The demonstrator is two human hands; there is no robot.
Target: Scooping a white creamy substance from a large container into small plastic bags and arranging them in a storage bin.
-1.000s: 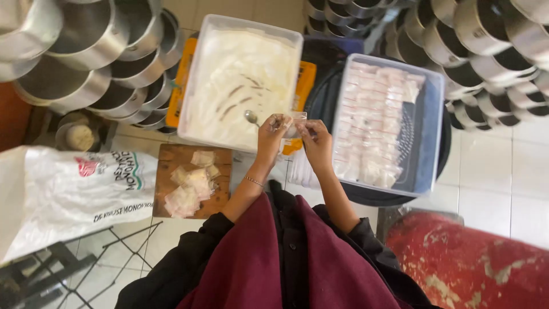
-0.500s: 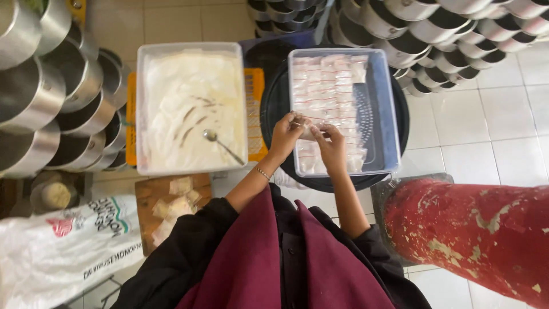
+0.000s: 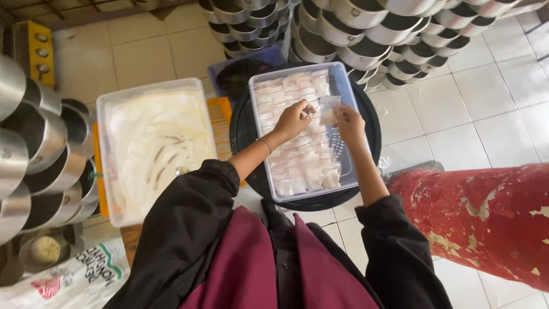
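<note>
Both hands hold one small clear plastic pouch [image 3: 328, 109] with white filling, over a clear tray [image 3: 347, 91]. My left hand [image 3: 293, 119] pinches the pouch's left top edge; my right hand [image 3: 350, 123] grips its right side. The tray holds several rows of similar filled pouches [image 3: 297, 154] and rests on a round black tray [image 3: 369, 123]. To the left stands a large white tub [image 3: 108, 109] of white paste with a spoon [image 3: 180, 170] lying in it.
Stacks of metal pots line the left edge [image 3: 34, 149] and the back [image 3: 366, 34]. A red, flaking cylinder [image 3: 486, 217] lies at the right. A printed plastic bag [image 3: 74, 280] and a small pot of powder [image 3: 44, 249] sit at bottom left on the tiled floor.
My hands have carried the pouch from beside the paste tub rightward to above the tray of pouches. The view has swung right with them.
</note>
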